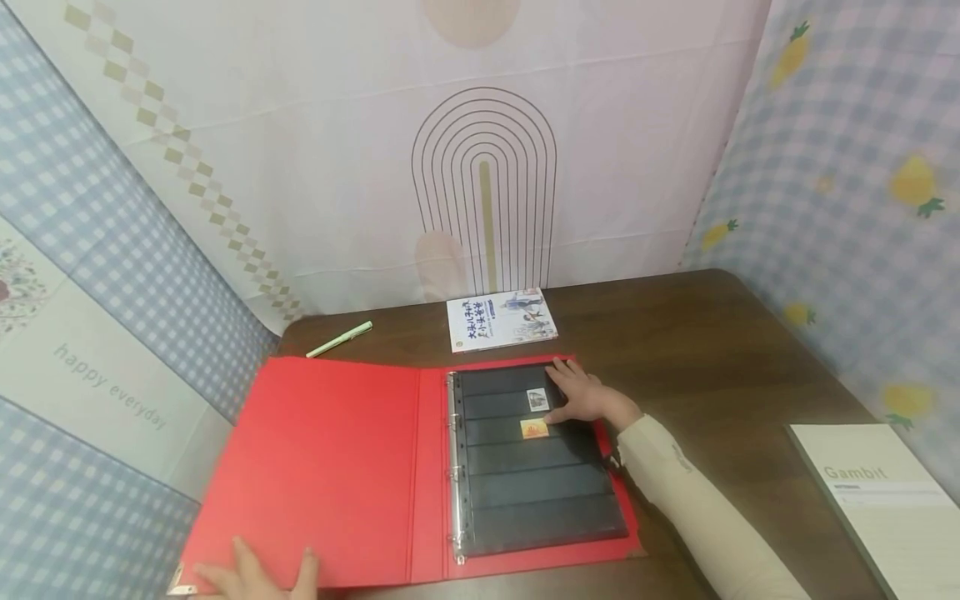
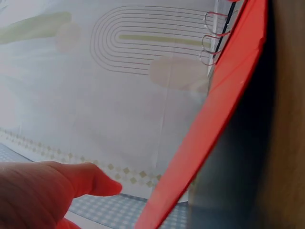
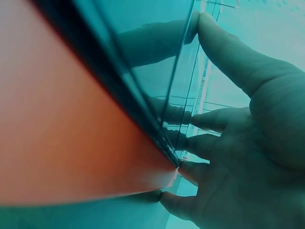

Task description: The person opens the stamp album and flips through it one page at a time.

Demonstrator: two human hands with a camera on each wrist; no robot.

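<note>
Fingers of right hand (image 1: 592, 398) spread flat on black page (image 1: 536, 492); left hand (image 1: 251, 573) flat at red binder (image 1: 330, 467) edge.

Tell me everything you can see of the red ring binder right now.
The red ring binder lies open and flat on the dark wooden table, its plain red inner cover spread to the left. Metal rings run down the spine and hold a black pocket page with horizontal strips. Two stamps sit in its upper rows: a pale one and an orange one. The right hand rests flat on the page's upper right part; the left hand presses the cover's near edge.
</note>
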